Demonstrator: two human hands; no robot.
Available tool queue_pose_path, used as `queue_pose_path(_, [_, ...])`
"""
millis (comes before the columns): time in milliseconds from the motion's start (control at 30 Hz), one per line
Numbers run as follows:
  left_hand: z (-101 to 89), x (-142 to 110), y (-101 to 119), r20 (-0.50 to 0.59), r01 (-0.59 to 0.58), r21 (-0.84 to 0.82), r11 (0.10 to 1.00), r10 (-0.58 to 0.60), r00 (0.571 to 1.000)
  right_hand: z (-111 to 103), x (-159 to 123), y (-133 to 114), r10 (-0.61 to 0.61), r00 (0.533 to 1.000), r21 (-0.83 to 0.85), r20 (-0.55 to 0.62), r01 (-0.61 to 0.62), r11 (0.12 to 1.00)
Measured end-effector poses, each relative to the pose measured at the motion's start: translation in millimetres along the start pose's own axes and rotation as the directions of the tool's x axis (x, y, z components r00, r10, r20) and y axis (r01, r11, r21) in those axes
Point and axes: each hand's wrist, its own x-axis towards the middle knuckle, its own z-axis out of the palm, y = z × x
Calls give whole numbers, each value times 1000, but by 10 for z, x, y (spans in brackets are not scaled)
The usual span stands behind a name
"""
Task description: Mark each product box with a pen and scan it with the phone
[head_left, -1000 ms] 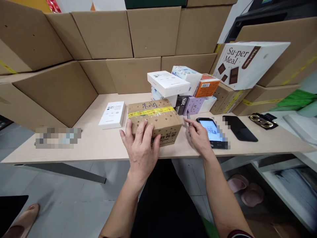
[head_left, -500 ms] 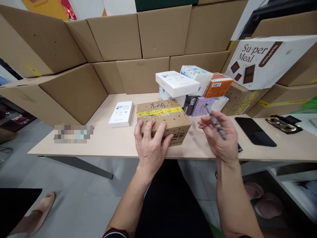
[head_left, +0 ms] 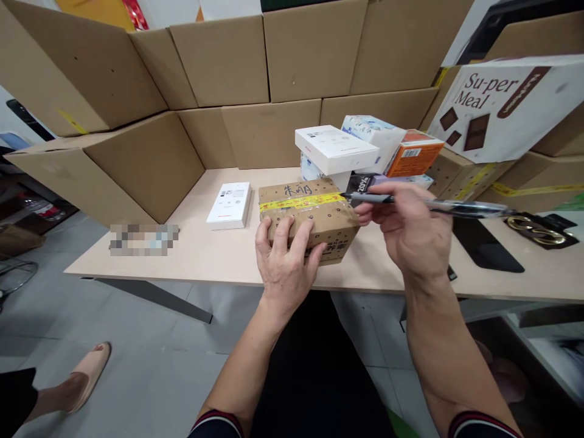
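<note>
A small brown cardboard box [head_left: 335,225] with yellow tape across its top and handwritten characters near the far edge rests on the table. My left hand [head_left: 288,258] grips its near edge, fingers on the top and thumb against the front. Between the thumb and fingers of my right hand [head_left: 410,222] is a pen [head_left: 460,208] with a clear barrel, held almost level. Its dark tip points left, by the right end of the tape; whether it touches the box I cannot tell.
A white box [head_left: 229,205] lies to the left. Behind sit stacked packs, including a white box [head_left: 335,149] and an orange box [head_left: 416,155]. A black phone [head_left: 488,244] and gold scissors [head_left: 541,232] lie right. Large cartons [head_left: 274,135] wall the back. Someone's sandalled foot [head_left: 89,374] shows below left.
My right hand has turned the pen from upright-slanting to nearly level and brought its tip left to the box's top edge. My left hand stays on the box. The view has shifted slightly.
</note>
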Motion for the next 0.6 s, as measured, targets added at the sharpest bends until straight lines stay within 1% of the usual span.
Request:
queue_pose_path(67, [0, -4, -10, 6, -3, 3, 1000, 3, 1000, 32, 31, 8, -10, 998, -79, 70, 15, 997])
queue_pose_path(133, [-1, -5, -12, 11, 1, 4, 1000, -1, 1000, 62, 58, 28, -29, 995, -140, 100, 43, 989])
queue_pose_path(233, [2, -4, -9, -3, -7, 20, 1000, 7, 1000, 109, 81, 54, -57, 988, -174, 141, 81, 981])
queue_pose_path(367, [12, -5, -12, -12, -21, 34, 999, 21, 1000, 159, 70, 59, -97, 966, -285, 240, 166, 944])
queue_pose_path(467, [19, -9, -22, -11, -22, 35, 999, 23, 1000, 178, 60, 52, -127, 955, -346, 268, 218, 912])
queue_pose_path(600, [17, -7, -25, -12, -26, 36, 999, 27, 1000, 186, 65, 40, -145, 945, -391, 292, 257, 884])
